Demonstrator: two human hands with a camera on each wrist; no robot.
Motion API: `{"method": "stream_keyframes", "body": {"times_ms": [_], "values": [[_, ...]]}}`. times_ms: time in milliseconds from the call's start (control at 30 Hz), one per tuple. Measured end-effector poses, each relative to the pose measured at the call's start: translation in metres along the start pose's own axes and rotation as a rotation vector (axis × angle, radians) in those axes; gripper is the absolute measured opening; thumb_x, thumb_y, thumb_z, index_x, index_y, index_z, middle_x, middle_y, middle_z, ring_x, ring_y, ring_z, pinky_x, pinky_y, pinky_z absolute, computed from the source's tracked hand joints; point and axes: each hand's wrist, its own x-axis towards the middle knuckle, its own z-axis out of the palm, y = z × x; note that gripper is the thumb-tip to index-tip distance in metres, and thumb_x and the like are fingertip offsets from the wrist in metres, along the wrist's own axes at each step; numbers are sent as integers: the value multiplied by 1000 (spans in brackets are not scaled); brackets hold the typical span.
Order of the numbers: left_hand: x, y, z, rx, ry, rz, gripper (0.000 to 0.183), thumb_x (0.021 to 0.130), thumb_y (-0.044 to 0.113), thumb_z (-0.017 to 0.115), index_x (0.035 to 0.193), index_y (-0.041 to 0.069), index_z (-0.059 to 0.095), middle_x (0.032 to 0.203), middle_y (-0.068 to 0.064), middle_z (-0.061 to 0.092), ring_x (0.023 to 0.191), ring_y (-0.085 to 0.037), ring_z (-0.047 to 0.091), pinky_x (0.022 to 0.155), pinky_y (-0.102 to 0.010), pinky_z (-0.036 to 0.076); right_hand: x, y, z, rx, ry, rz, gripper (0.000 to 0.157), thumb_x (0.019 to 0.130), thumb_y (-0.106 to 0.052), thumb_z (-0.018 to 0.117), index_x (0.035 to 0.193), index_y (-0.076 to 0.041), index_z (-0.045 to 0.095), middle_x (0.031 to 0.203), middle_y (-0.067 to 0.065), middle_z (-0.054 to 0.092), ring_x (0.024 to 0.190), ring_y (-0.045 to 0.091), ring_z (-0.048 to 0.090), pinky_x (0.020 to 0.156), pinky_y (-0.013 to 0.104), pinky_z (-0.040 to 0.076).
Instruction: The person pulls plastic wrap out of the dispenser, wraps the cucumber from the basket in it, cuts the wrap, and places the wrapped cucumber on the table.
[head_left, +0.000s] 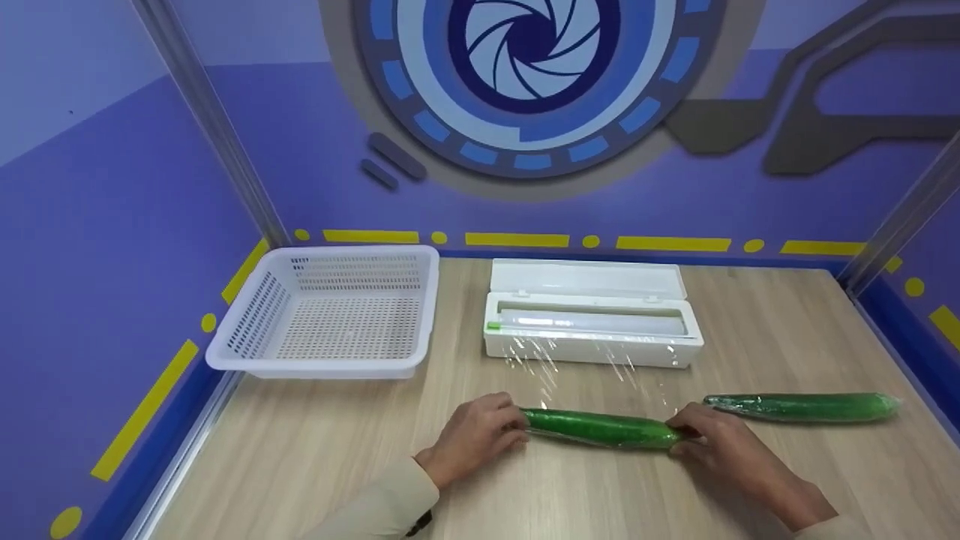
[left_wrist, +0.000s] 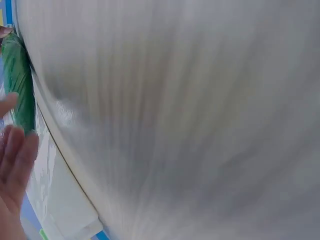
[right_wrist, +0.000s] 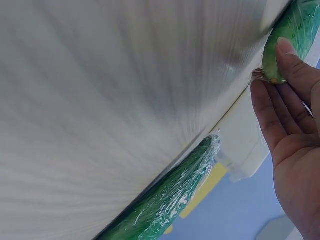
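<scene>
A green cucumber (head_left: 600,430) wrapped in clear film lies crosswise on the table between the two hands. At its left end my left hand (head_left: 480,431) holds the tip between thumb and fingers, as the left wrist view also shows. My right hand (right_wrist: 295,115) grips the other end, thumb on the cucumber and fingertips at the gathered film. Behind it stands an open white cling film box (head_left: 592,349) with a roll of film (head_left: 592,322) inside. Clear film (head_left: 577,371) hangs from the box toward the cucumber; where it ends is hard to see.
A second film-wrapped cucumber (head_left: 806,407) lies to the right, just beyond my right hand. At the back left stands a white perforated basket (head_left: 322,364). Printed panels (head_left: 487,214) wall in the wooden table (head_left: 300,450) at the back and sides.
</scene>
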Motion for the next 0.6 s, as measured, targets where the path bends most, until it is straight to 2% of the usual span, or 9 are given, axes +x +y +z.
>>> {"method": "stream_keyframes", "body": {"times_ms": [100, 167, 233, 367, 500, 600], "values": [[2, -1, 4, 102, 79, -9, 17, 88, 29, 88, 89, 16, 76, 104, 4, 69, 95, -10, 63, 79, -21, 54, 1, 0, -2, 4, -26, 4, 32, 83, -4, 89, 108, -19, 75, 100, -15, 67, 90, 3, 62, 76, 29, 58], [4, -2, 5, 103, 104, -36, 18, 91, 30, 85, 89, 15, 74, 111, 3, 71, 103, -13, 64, 85, -26, 55, 1, 0, -2, 11, -43, 9, 31, 84, -5, 89, 107, -19, 74, 100, -15, 66, 89, 3, 63, 75, 29, 58], [6, -1, 5, 70, 93, -67, 18, 94, 28, 81, 92, 14, 71, 110, 2, 73, 101, -11, 66, 86, -28, 56, 1, 0, -3, 15, -56, 23, 31, 84, -5, 89, 107, -20, 74, 99, -16, 66, 89, 3, 63, 76, 29, 58], [9, 0, 3, -13, 47, -140, 15, 98, 26, 75, 95, 12, 69, 90, 6, 75, 80, -1, 65, 71, -23, 55, 0, 0, -3, 16, -62, 28, 30, 84, -4, 88, 106, -20, 74, 99, -16, 66, 89, 3, 63, 76, 28, 58], [13, -2, 3, -100, 48, -206, 11, 97, 21, 77, 94, 13, 71, 87, 7, 77, 76, 2, 64, 69, -22, 54, 0, 1, -3, 18, -56, 30, 31, 84, -3, 89, 106, -20, 74, 99, -16, 66, 89, 3, 63, 77, 28, 58], [17, -6, 2, -229, 59, -279, 7, 95, 14, 80, 91, 12, 74, 85, 8, 77, 75, 1, 63, 69, -22, 54, 0, 2, -3, 23, -60, 48, 32, 84, -2, 88, 106, -21, 74, 100, -16, 67, 90, 3, 64, 78, 28, 59]]}}
